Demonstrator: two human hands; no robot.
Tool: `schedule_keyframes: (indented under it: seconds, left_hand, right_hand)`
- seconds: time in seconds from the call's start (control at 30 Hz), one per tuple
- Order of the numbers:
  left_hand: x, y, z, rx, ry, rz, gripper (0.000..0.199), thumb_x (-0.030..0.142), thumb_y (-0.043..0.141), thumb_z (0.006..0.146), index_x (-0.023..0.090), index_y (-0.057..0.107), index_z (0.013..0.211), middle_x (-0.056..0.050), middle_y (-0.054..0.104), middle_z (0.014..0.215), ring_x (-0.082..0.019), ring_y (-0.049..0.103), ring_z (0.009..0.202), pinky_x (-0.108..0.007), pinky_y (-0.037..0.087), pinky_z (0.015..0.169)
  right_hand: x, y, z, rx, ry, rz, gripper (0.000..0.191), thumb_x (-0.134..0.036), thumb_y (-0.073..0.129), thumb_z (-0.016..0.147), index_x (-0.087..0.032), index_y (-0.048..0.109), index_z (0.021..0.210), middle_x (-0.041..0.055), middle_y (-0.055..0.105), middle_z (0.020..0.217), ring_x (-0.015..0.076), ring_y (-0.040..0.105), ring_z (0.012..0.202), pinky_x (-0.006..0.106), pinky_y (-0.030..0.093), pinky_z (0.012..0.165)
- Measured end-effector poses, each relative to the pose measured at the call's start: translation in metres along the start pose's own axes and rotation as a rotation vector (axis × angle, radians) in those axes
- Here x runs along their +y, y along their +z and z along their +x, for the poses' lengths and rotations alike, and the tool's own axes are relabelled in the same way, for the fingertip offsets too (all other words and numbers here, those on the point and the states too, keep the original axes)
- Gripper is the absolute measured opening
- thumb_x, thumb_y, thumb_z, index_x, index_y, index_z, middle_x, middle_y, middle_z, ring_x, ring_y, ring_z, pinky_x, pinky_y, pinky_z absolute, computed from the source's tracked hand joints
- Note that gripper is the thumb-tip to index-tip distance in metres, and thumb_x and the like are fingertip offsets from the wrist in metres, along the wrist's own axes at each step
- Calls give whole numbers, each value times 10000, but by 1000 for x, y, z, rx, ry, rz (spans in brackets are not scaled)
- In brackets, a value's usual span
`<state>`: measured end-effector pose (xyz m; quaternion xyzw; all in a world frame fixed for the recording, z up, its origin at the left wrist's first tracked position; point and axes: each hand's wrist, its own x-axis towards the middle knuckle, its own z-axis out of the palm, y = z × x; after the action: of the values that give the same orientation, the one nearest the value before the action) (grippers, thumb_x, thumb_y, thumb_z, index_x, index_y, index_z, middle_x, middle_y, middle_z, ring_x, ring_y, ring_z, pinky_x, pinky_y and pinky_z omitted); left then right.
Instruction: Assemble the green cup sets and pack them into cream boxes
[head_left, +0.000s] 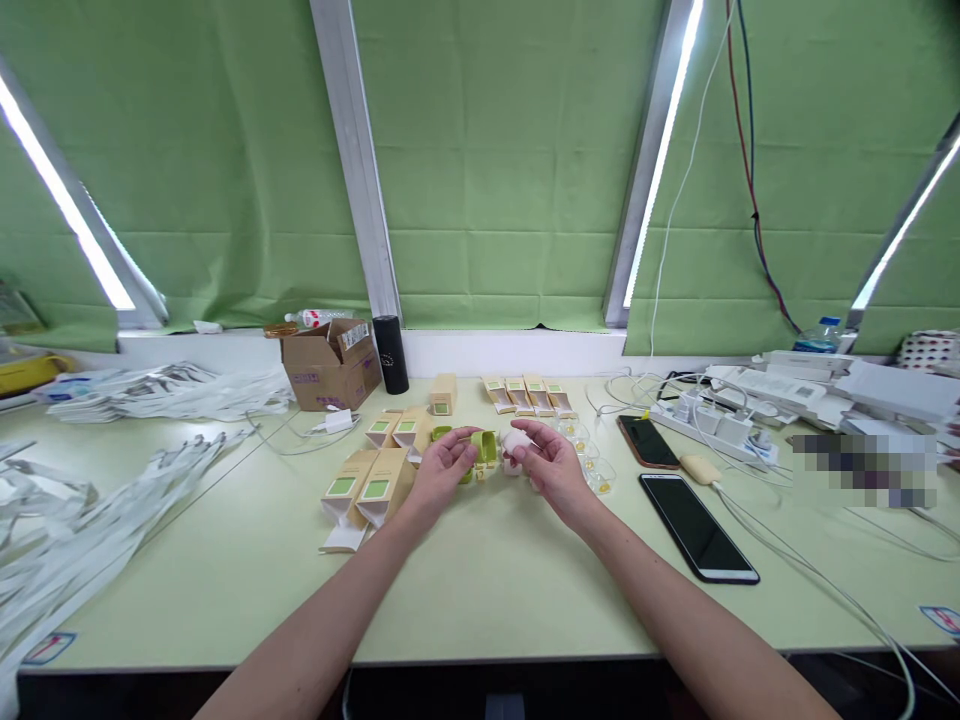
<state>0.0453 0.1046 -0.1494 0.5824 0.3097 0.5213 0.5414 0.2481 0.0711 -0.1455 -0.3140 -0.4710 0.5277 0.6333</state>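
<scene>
Over the middle of the table, my left hand (448, 468) grips a small green case (484, 447) with a hollow inside. Close beside it, my right hand (551, 465) pinches a small white rounded piece (515, 441); its exact kind is too small to tell. The two pieces are a short gap apart. Another green piece (440, 433) shows behind my left hand. To the left stand open cardboard boxes (386, 485) with green label windows. Clear plastic pieces with yellow centres (600, 472) lie just beyond my right hand, partly hidden by it.
More small boxes (529, 395) stand in a row at the back, with a single box (443, 394) left of them. Phones (699, 525) and a power strip (712, 432) lie right among cables. White straps (112, 510), a brown carton (330, 370) and a black cylinder (391, 355) are left.
</scene>
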Motion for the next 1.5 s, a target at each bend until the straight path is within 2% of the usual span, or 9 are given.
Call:
schedule_keyframes:
  seconds: [0.1, 0.2, 0.37, 0.53, 0.67, 0.83, 1.0, 1.33, 1.5]
  left_hand:
    - [1, 1, -1, 25, 4, 65, 665, 629, 871, 726, 171, 715, 1183, -62, 758, 914, -160, 668, 778, -271, 518, 705]
    - [0, 1, 0, 23, 15, 90, 680, 631, 879, 714, 159, 709, 1174, -69, 755, 908, -169, 669, 787, -270, 514, 700]
    - [-1, 1, 0, 7, 33, 123, 657, 601, 902, 695, 159, 709, 1140, -84, 757, 930, -203, 690, 828, -283, 532, 709]
    - [1, 2, -2, 2, 36, 152, 578, 502, 921, 701, 170, 716, 1126, -79, 752, 924, -213, 693, 838, -296, 551, 708]
    - [3, 4, -4, -2, 43, 171, 484, 399, 911, 709, 179, 727, 1098, -79, 759, 947, -231, 700, 872, -323, 573, 732]
    - [5, 7, -5, 33, 53, 244, 409, 327, 898, 705, 186, 741, 1054, -65, 748, 926, -220, 684, 842, -333, 573, 736]
    - [3, 7, -5, 30, 81, 273, 352, 326, 897, 701, 184, 753, 990, -68, 740, 919, -214, 665, 825, -327, 548, 724]
    - [-5, 7, -5, 51, 159, 361, 368, 352, 949, 656, 194, 711, 888, -14, 664, 809, -189, 617, 798, -296, 482, 732]
    - [-4, 8, -5, 58, 166, 385, 382, 376, 935, 680, 190, 697, 914, -21, 666, 835, -190, 621, 807, -296, 490, 723]
  right_hand:
    - [1, 1, 2, 14, -25, -51, 514, -471, 937, 664, -211, 751, 1067, 17, 747, 801, 147, 644, 653, 296, 557, 656]
    - [1, 1, 1, 11, -47, -124, 498, -531, 904, 706, -199, 774, 1054, 20, 727, 739, 159, 638, 648, 306, 555, 644]
    - [7, 0, 0, -29, -77, -189, 483, -588, 854, 760, -219, 803, 1066, 45, 754, 840, 174, 664, 697, 314, 557, 655]
    - [10, -1, 0, -43, -60, -202, 469, -599, 851, 756, -231, 816, 1044, 58, 778, 899, 193, 681, 738, 342, 584, 701]
    - [10, 0, 0, -56, -54, -200, 454, -606, 847, 756, -232, 820, 1012, 62, 781, 903, 216, 696, 798, 348, 590, 716]
    - [10, 0, -1, -72, -62, -203, 448, -589, 844, 768, -227, 815, 1031, 50, 770, 874, 192, 671, 750, 332, 572, 697]
    - [10, 1, -1, -68, -83, -220, 444, -601, 822, 787, -226, 812, 1026, 48, 762, 880, 168, 641, 701, 320, 564, 675]
    - [16, 2, 0, -36, -141, -288, 405, -597, 778, 826, -229, 795, 994, 72, 722, 979, 198, 647, 767, 340, 561, 702]
    - [16, 3, -1, -13, -189, -335, 393, -590, 739, 868, -228, 790, 1014, 62, 679, 935, 187, 607, 744, 329, 529, 691]
